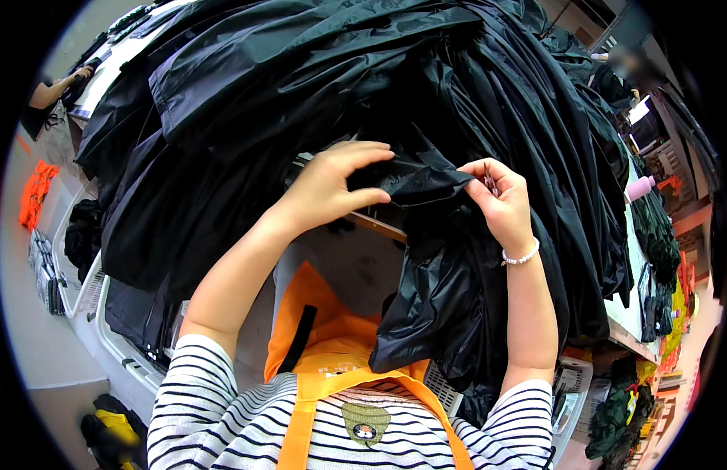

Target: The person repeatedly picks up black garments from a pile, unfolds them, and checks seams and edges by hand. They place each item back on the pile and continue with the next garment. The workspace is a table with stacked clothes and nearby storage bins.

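On the counter (379,225): one heap of black garments (316,70).
Left hand (332,184): pinching one black fabric fold (414,184).
Right hand (500,200): gripping the same fold.

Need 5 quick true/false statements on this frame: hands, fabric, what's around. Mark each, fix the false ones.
1. Both hands pinch the same fold of black fabric. True: left hand and right hand grip it at either end.
2. The right wrist is bare. False: it wears a pearl bracelet.
3. The person wears an orange apron over a striped shirt. True.
4. The fabric being handled is bright yellow. False: it is glossy black, like the big pile behind it.
5. The left hand rests flat on the table. False: it is raised, fingers curled onto the fabric.
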Demonstrator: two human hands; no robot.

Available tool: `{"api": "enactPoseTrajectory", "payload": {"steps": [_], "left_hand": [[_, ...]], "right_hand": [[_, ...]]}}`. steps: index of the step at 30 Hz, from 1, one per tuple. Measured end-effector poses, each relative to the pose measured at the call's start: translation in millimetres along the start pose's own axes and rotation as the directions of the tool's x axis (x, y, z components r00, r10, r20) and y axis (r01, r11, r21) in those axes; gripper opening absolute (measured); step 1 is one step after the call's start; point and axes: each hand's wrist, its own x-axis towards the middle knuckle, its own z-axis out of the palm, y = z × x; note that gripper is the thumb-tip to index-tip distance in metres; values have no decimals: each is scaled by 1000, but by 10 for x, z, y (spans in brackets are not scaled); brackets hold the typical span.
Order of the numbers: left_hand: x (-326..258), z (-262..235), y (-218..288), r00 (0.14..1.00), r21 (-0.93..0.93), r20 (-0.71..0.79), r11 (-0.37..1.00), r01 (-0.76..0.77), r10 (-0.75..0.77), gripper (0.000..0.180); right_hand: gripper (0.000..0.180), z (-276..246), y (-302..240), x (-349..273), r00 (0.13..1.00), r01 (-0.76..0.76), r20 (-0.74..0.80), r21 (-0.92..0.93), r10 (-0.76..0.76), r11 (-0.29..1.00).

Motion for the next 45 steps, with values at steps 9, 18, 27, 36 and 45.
{"api": "enactPoseTrajectory", "payload": {"steps": [9, 18, 27, 36, 45], "left_hand": [[39, 162, -34, 957, 268, -252, 961, -74, 144, 24], [25, 166, -279, 938, 257, -345, 965, 53, 41, 15], [219, 59, -259, 979, -158, -129, 978, 135, -156, 16], [-112, -50, -254, 864, -462, -78, 786, 410, -497, 31], [85, -75, -363, 894, -897, 89, 355, 263, -439, 20]], "right_hand": [[12, 36, -1, 0, 993, -96, 64, -25, 98, 995], [21, 115, -142, 18, 929, -119, 308, -270, 203, 955], [29, 537, -303, 525, 958, 281, 193, -489, -212, 826], [17, 350, -20, 761, 996, -50, 84, 129, 39, 990], [18, 224, 5, 787, 957, -271, 163, 189, 241, 944]]}}
